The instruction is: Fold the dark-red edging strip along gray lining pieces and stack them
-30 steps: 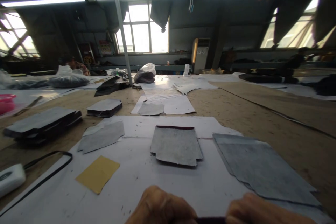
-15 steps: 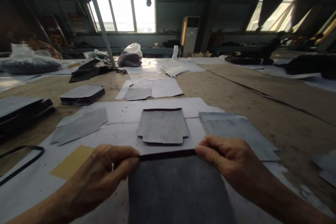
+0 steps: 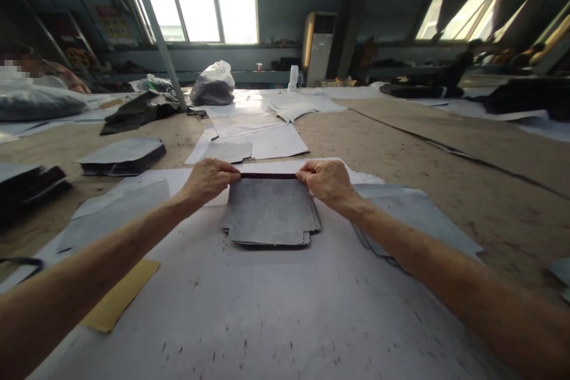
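A grey notched piece [image 3: 271,212] with a dark folded strip along its far edge lies on top of similar pieces in the middle of the white paper [image 3: 249,309]. My left hand [image 3: 212,179] pinches the far left corner of that piece. At its far right corner, my right hand [image 3: 327,181] pinches the same edge. More grey pieces [image 3: 414,214] lie partly behind my right forearm. Left of the centre rests a flat grey piece [image 3: 120,214], with a yellow card [image 3: 122,297] nearer to me, beside my left forearm.
Stacks of grey pieces [image 3: 122,156] and dark pieces [image 3: 31,190] stand at the left. Farther back are white sheets [image 3: 276,141], a filled plastic bag [image 3: 214,84], a slanted pole [image 3: 155,29] and a long dark strip [image 3: 445,147]. A person sits at the far left.
Both hands have moved forward, away from me, carrying the grey piece from the near edge onto the one in the middle. The view has shifted slightly.
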A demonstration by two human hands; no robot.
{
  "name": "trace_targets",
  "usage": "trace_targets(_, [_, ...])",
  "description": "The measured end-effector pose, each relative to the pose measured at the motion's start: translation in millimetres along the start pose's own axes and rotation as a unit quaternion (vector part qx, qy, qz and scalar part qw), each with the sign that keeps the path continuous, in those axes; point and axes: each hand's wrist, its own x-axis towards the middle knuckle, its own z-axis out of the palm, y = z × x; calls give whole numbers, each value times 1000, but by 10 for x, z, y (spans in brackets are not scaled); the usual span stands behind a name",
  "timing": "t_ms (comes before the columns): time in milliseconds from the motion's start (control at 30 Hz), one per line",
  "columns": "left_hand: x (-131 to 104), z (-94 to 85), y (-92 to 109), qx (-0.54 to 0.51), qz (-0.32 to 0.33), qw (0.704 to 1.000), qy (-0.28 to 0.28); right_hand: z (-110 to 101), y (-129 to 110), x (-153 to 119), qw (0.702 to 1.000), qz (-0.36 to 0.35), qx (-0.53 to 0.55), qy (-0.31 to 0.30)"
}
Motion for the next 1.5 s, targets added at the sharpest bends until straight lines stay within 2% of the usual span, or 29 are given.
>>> trace_targets(100, [8,171,-44,68,13,997,46,144,53,14,997,-27,-63,26])
trace_targets(200, [-33,261,-65,118,23,990,72,209,93,18,994,-37,-95,29])
trace_targets(467, [-135,304,-58,212,40,972,89,315,164,28,988,-56,-138,40])
trace_targets(567, [-151,287,-56,240,51,966,83,274,171,30,987,-61,-141,41])
trace_targets(633, [-170,241,-51,251,54,962,93,142,191,-23,986,-74,-139,49])
trace_targets(700, [-230,162,-42,252,59,960,110,-82,238,-170,984,-94,-139,54])
trace_targets(833, [-541,20,-58,221,105,963,115,-647,427,-750,977,-144,-155,14])
trace_targets(900, [-753,41,-89,183,160,965,99,-864,552,-1072,973,-160,-168,-5])
trace_targets(967, [-943,144,-90,145,234,958,83,-988,674,-1312,969,-164,-180,-45])
trace_targets(1067, [-1130,375,64,80,323,941,54,-1034,815,-1446,967,-161,-184,-70])
trace_targets(1133, [-1193,525,274,51,371,927,1,-1025,876,-1415,963,-185,-184,-73])
trace_targets(1200, [-1215,654,511,36,391,919,-31,-1015,920,-1347,955,-216,-185,-81])
trace_targets(1333, [-1179,868,871,20,381,920,-84,-1020,996,-1246,945,-252,-188,-95])
trace_targets(1500, [-1068,1068,1071,27,358,926,-114,-1012,1037,-1247,950,-228,-203,-66])
